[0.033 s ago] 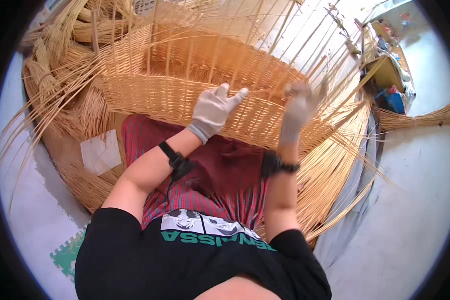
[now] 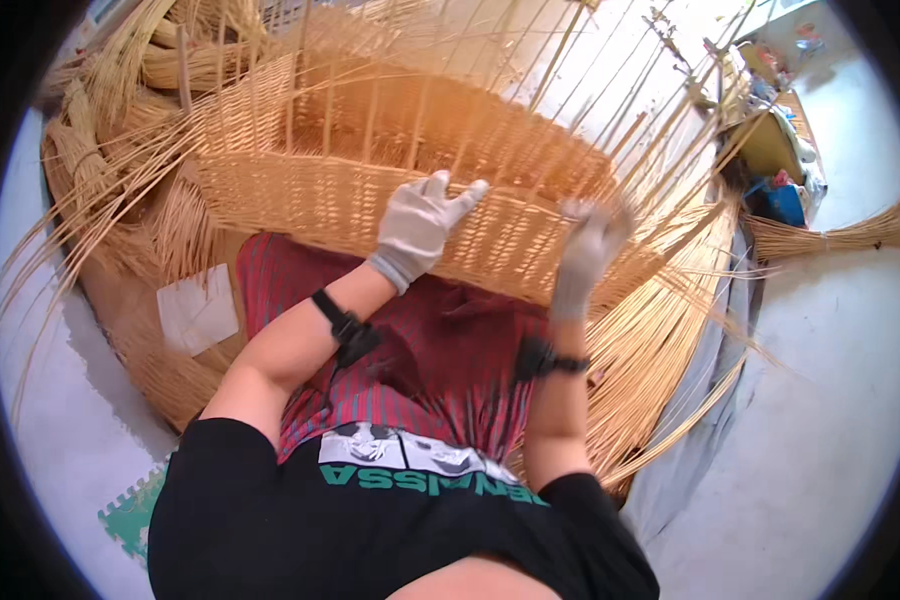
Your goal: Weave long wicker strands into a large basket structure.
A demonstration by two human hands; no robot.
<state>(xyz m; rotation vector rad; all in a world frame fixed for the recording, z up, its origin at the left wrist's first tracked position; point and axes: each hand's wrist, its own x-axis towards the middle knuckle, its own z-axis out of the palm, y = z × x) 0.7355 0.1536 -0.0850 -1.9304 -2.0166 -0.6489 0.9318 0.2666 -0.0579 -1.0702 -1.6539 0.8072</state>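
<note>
A long wicker basket (image 2: 300, 195) of tan woven strands lies across my lap, its thin upright stakes rising above the unfinished rim. My left hand (image 2: 413, 222), in a pale glove, grips the near wall at the rim, thumb and forefinger at the top edge. Farther right along the same wall is my gloved right hand (image 2: 588, 250). Motion blurs its fingers at the rim, so what they hold cannot be made out. A dark red striped cloth (image 2: 450, 330) covers my lap under the basket.
Bundles of tan strands (image 2: 185, 60) are heaped at the far left. Loose long strands (image 2: 660, 330) spread out at the right, and a tied bundle (image 2: 830, 235) lies on the floor beyond. A white sheet (image 2: 198, 310) lies at the left. Stakes and strand ends stick out around the basket.
My right hand has come down slightly toward the near rim. The basket has shifted a little to the left, with my left hand still on its wall.
</note>
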